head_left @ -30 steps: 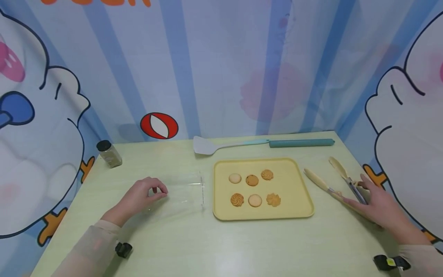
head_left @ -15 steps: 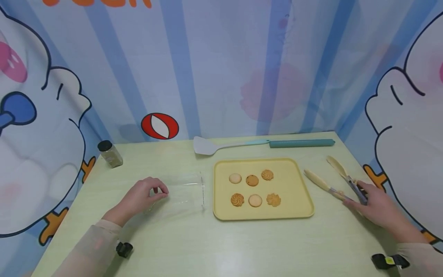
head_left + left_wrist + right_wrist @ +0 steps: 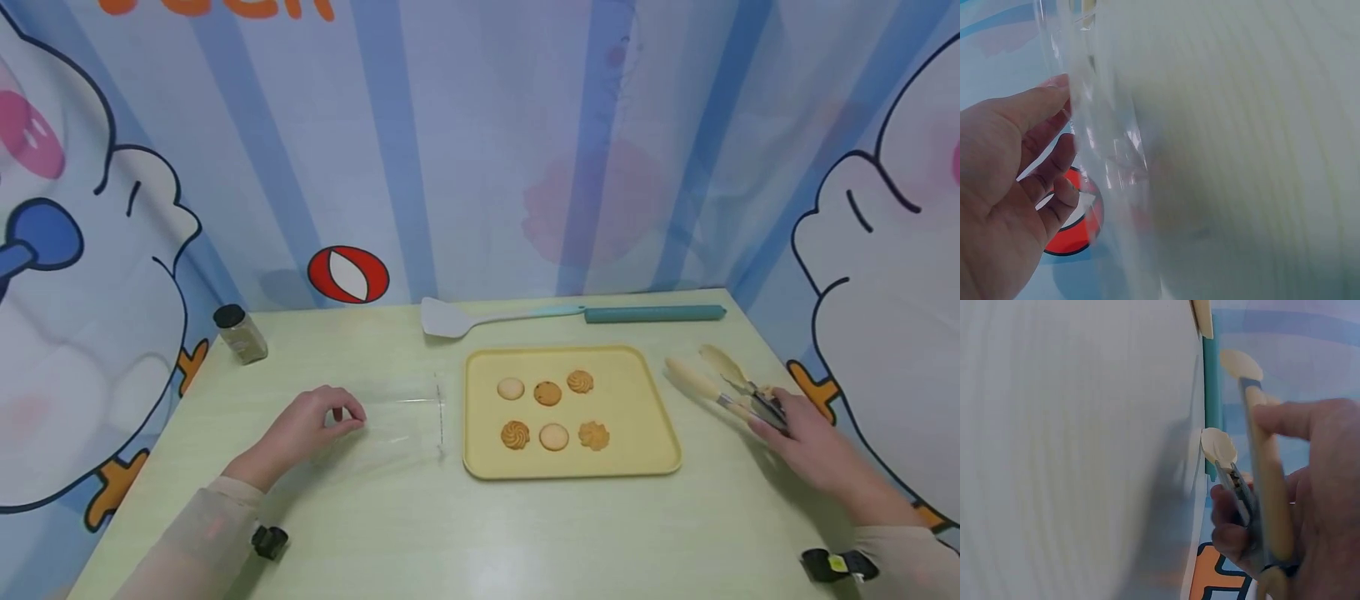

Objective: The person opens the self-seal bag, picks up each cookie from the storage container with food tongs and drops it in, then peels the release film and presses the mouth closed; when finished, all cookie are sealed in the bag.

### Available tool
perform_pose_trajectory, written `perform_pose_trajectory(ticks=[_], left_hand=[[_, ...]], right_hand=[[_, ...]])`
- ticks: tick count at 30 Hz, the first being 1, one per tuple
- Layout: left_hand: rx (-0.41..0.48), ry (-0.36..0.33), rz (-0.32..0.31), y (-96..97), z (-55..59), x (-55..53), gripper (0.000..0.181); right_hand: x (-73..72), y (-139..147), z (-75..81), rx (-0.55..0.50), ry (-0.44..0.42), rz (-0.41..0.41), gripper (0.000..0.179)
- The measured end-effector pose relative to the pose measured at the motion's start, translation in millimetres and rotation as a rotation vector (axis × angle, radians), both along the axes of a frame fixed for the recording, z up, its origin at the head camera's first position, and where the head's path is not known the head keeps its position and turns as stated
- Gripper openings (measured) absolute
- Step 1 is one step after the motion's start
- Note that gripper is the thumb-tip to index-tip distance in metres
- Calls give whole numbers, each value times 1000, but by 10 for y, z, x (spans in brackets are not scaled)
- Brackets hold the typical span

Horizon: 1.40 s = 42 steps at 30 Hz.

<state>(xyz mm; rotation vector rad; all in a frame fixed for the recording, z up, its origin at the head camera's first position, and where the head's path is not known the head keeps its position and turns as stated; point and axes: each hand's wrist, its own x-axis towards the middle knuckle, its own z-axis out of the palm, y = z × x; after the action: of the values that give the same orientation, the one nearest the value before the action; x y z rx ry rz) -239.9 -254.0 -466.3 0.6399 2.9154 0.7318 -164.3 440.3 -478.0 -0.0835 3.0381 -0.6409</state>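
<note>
My left hand [image 3: 306, 432] pinches the near-left edge of a clear plastic bag [image 3: 405, 421] lying on the table. In the left wrist view its thumb and forefinger meet at the wrinkled film of the bag [image 3: 1113, 150]. My right hand [image 3: 813, 446] grips food tongs [image 3: 731, 390] with cream tips and metal arms, their two arms spread apart. The right wrist view shows the thumb along one arm of the tongs [image 3: 1266, 469] and curled fingers at the other. Between the hands is a yellow tray [image 3: 480, 467] with several cookies [image 3: 553, 437] in two rows.
A grey-white spatula [image 3: 450, 319] with a light teal handle lies along the table's back edge. Beside it is a teal stick-shaped tool [image 3: 654, 313]. At the back left stands a jar [image 3: 244, 337] with a black lid. A printed curtain [image 3: 480, 150] hangs behind the table.
My right hand has closed its grip on the tongs and lifted them a little, and the tips have come nearer each other. My left hand stays where it was on the bag.
</note>
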Motion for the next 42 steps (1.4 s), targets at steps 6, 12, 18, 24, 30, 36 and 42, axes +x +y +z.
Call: perform_pose_trajectory(ticks=[6,12,18,24,30,36,42], left_hand=[[-9,-10,6,10,-1,6,11],[-8,-12,9,23,-6,15,11],[-3,-6,11,21,-9,28,10],[-3,2,13,17,-8,26,11],[-5,2,21,7,-10,18,12],[-1,3,24,5,-23,15,12],[7,3,27,14,-23,29,12]], right_hand=[[-23,-104,8,-17,25,-51,91],[-54,-154,39,2,15,-66,102],[-54,-192,73,57,75,-24,91],[-52,-334,131,152,183,26,76],[-57,-492,189,156,309,111,61],[-99,-678,264,139,234,166,57],[-120,-920,290,100,190,236,54]])
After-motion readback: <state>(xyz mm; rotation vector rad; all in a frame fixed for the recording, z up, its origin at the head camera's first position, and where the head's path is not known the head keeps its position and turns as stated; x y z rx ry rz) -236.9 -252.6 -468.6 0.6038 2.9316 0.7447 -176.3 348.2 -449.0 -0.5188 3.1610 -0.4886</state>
